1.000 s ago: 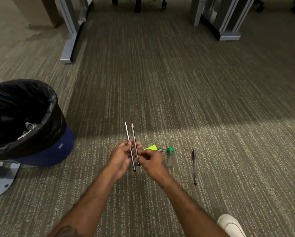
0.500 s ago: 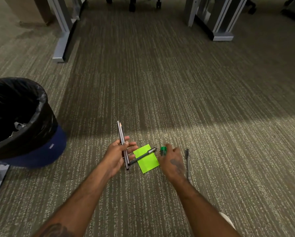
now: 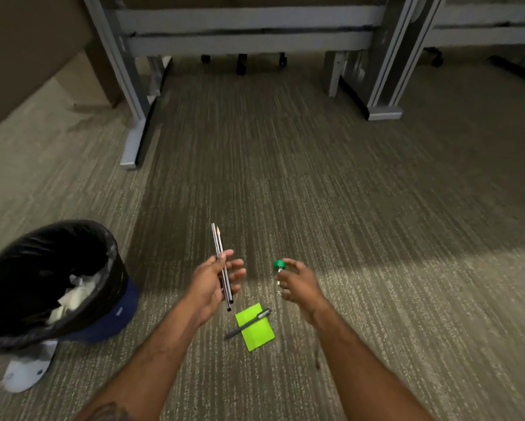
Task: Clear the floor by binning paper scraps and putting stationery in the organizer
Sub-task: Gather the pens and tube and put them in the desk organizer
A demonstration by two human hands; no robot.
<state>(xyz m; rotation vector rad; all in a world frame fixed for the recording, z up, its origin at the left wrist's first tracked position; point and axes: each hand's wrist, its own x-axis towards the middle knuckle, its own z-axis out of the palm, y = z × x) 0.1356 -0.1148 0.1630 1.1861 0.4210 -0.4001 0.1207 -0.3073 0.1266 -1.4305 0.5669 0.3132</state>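
Bin [image 3: 51, 284] sits lower left. My left hand [image 3: 209, 284] clamps two pencils [image 3: 222, 265] mid-shaft under the thumb; they're light and stiff, so easy. Below centre on the floor [image 3: 376, 284], a pen [image 3: 249, 323] lies across the green sticky note [image 3: 256, 334]. It's flimsy, so I'd pinch an edge. My right hand [image 3: 300, 284] fingers [image 3: 296, 265] pinch the green-capped vial [image 3: 278, 273]. It's probably slick, so I'd grip its sides.

The right hand [image 3: 297, 284] grip covers the near side of the green-capped vial [image 3: 278, 273], and what lies in its clear body is too small to tell. Below that grip a dark streak [image 3: 316, 358] on the floor [image 3: 285, 177] is too blurred to name. Left of the left hand [image 3: 212, 284] grip on the pencils [image 3: 218, 241], the bin [image 3: 115, 281] is cut by the picture's edge, and its paper scraps [image 3: 72, 296] show only as pale blurs.
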